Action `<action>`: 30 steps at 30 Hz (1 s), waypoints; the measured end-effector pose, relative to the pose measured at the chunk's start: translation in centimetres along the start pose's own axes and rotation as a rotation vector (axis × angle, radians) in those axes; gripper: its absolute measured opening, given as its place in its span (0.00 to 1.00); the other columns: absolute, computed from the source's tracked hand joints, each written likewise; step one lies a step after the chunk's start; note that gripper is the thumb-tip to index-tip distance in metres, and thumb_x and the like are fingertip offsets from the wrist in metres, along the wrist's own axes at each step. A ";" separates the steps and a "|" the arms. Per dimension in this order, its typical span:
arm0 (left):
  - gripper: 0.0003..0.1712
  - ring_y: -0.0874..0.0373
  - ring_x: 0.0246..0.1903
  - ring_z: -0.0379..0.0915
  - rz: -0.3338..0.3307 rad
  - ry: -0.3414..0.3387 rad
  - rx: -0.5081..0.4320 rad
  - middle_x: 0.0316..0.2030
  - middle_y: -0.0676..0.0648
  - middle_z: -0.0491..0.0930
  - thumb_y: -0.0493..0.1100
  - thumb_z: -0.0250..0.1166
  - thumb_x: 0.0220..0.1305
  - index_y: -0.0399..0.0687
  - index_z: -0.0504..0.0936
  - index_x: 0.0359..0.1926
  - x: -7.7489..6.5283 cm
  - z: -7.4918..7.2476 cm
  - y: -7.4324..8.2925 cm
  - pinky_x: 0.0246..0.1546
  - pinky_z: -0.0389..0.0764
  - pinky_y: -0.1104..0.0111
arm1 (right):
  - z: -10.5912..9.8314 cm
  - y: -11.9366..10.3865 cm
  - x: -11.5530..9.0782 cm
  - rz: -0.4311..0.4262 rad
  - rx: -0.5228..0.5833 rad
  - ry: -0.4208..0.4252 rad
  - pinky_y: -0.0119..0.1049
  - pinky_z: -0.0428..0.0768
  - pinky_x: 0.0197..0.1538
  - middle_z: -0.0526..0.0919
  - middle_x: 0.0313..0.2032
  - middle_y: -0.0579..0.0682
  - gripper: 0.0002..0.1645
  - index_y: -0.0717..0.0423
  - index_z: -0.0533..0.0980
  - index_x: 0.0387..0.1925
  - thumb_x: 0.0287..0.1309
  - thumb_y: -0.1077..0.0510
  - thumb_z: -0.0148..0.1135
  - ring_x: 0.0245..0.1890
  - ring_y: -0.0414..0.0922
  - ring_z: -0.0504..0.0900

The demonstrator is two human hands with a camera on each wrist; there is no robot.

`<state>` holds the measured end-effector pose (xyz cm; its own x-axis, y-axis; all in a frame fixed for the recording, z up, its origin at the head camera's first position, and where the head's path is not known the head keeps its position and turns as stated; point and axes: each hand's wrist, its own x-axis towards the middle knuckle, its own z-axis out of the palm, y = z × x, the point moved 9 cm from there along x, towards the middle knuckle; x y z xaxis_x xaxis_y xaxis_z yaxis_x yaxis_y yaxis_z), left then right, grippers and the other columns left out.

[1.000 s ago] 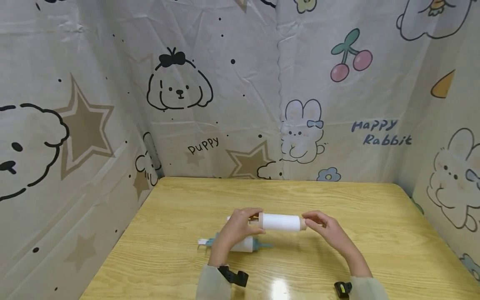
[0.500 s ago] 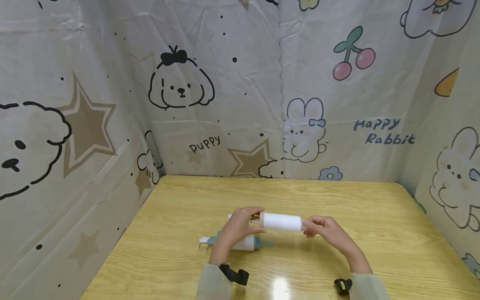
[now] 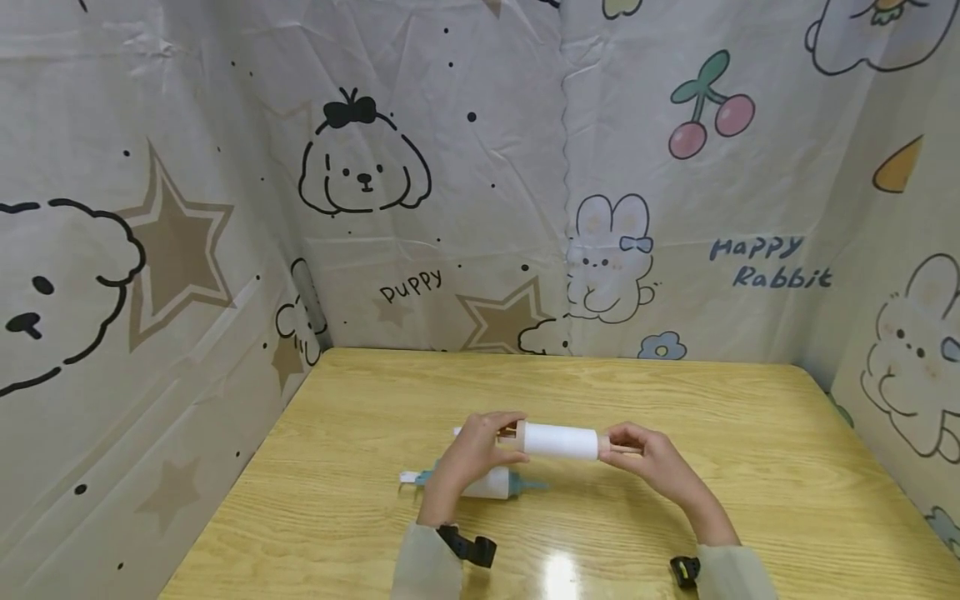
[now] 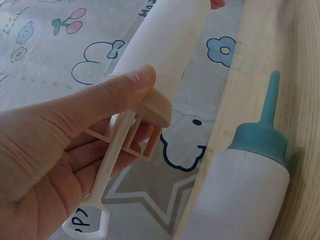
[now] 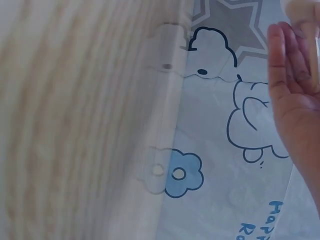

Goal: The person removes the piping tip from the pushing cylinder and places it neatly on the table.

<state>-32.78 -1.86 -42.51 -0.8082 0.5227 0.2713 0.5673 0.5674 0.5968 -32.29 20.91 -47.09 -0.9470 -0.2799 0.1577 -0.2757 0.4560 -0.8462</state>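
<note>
A large syringe (image 3: 561,441) with a white barrel and peach ends lies level between both hands, above the table. My left hand (image 3: 472,454) grips its back end; in the left wrist view the thumb presses the barrel beside the peach finger loops (image 4: 148,142). From there the white plunger (image 4: 111,155) sticks out, ending in a ring handle. My right hand (image 3: 656,462) has thumb and fingertips at the peach front cap (image 3: 604,447), its thin nozzle (image 3: 627,450) running between them. Below the left hand lies a second syringe (image 3: 491,484) with teal ends, partly hidden by the wrist.
The wood-grain table (image 3: 675,400) extends around the hands. A printed cloth (image 3: 465,167) hangs behind it and along both sides. Black straps with small devices (image 3: 468,546) sit at the wrists.
The right fingers slid from the cap out along the nozzle, then spread back to the cap, baring the nozzle. The left hand keeps its grip on the barrel's back end.
</note>
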 end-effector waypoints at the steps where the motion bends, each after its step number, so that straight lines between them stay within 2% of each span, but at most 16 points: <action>1: 0.31 0.52 0.48 0.84 -0.001 0.002 0.005 0.54 0.41 0.82 0.43 0.74 0.54 0.42 0.78 0.59 0.0 -0.1 0.0 0.45 0.84 0.74 | 0.0 -0.2 0.0 -0.016 -0.022 0.013 0.34 0.84 0.49 0.84 0.47 0.55 0.18 0.55 0.79 0.48 0.59 0.52 0.68 0.49 0.39 0.82; 5: 0.31 0.52 0.48 0.84 -0.004 0.008 0.002 0.55 0.41 0.82 0.43 0.74 0.54 0.42 0.78 0.59 -0.1 -0.2 -0.1 0.46 0.84 0.74 | -0.2 -1.2 0.0 -0.110 -0.107 0.067 0.35 0.82 0.49 0.84 0.44 0.47 0.17 0.49 0.78 0.45 0.55 0.54 0.72 0.45 0.32 0.79; 8: 0.32 0.52 0.48 0.84 -0.009 0.005 -0.009 0.55 0.41 0.82 0.44 0.74 0.54 0.42 0.78 0.60 -0.2 -0.3 -0.2 0.46 0.84 0.74 | -0.3 -2.0 -0.1 -0.185 -0.148 0.101 0.35 0.83 0.47 0.83 0.42 0.45 0.18 0.47 0.77 0.44 0.52 0.57 0.74 0.43 0.30 0.77; 14: 0.31 0.52 0.48 0.84 -0.022 -0.001 -0.006 0.55 0.42 0.82 0.44 0.74 0.54 0.43 0.78 0.60 -0.3 -0.3 -0.3 0.46 0.84 0.73 | -0.3 -2.9 -0.3 -0.294 -0.185 0.145 0.32 0.84 0.46 0.83 0.42 0.45 0.21 0.48 0.76 0.45 0.49 0.62 0.75 0.44 0.28 0.76; 17: 0.32 0.52 0.48 0.84 -0.026 -0.003 -0.007 0.55 0.42 0.82 0.44 0.74 0.54 0.43 0.78 0.60 -0.4 -0.4 -0.4 0.46 0.85 0.72 | -0.3 -3.1 -0.3 -0.311 -0.151 0.142 0.30 0.83 0.48 0.82 0.44 0.49 0.24 0.53 0.76 0.47 0.48 0.62 0.75 0.45 0.28 0.76; 19: 0.31 0.52 0.48 0.84 -0.027 0.000 -0.013 0.55 0.42 0.82 0.44 0.74 0.54 0.43 0.78 0.60 -0.4 -0.4 -0.5 0.46 0.85 0.72 | -0.3 -3.0 -0.1 -0.287 -0.102 0.128 0.29 0.82 0.48 0.81 0.45 0.52 0.26 0.57 0.75 0.49 0.48 0.62 0.75 0.46 0.29 0.76; 21: 0.31 0.52 0.48 0.84 -0.027 0.004 -0.023 0.55 0.41 0.82 0.43 0.74 0.54 0.43 0.78 0.60 -0.4 -0.5 -0.5 0.46 0.85 0.72 | -0.4 -2.5 0.0 -0.215 -0.041 0.103 0.28 0.81 0.49 0.80 0.47 0.55 0.25 0.60 0.73 0.52 0.54 0.60 0.72 0.47 0.31 0.76; 24: 0.31 0.51 0.48 0.84 -0.021 0.008 -0.026 0.55 0.41 0.82 0.43 0.74 0.54 0.43 0.78 0.60 -0.4 -0.5 -0.6 0.46 0.85 0.72 | -0.2 -1.4 0.2 -0.084 0.002 0.056 0.31 0.81 0.46 0.80 0.47 0.55 0.17 0.60 0.74 0.52 0.66 0.56 0.60 0.45 0.33 0.76; 26: 0.32 0.52 0.48 0.84 -0.017 0.005 -0.020 0.56 0.41 0.81 0.43 0.74 0.54 0.43 0.78 0.60 -0.5 -0.5 -0.5 0.46 0.84 0.73 | 0.0 -0.9 0.2 -0.025 0.009 0.021 0.33 0.81 0.43 0.81 0.42 0.54 0.14 0.60 0.76 0.45 0.72 0.53 0.52 0.40 0.36 0.78; 30: 0.32 0.52 0.48 0.84 -0.011 0.000 -0.009 0.57 0.41 0.81 0.45 0.74 0.55 0.44 0.77 0.61 -0.5 -0.5 -0.4 0.46 0.84 0.75 | 0.6 -0.5 0.4 0.021 0.035 -0.045 0.37 0.77 0.35 0.80 0.27 0.53 0.23 0.61 0.77 0.29 0.75 0.51 0.45 0.29 0.43 0.77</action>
<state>-32.69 -2.71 -42.54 -0.8143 0.5165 0.2650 0.5571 0.5670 0.6067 -32.44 20.09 -46.87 -0.9440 -0.3083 0.1175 -0.2492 0.4329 -0.8663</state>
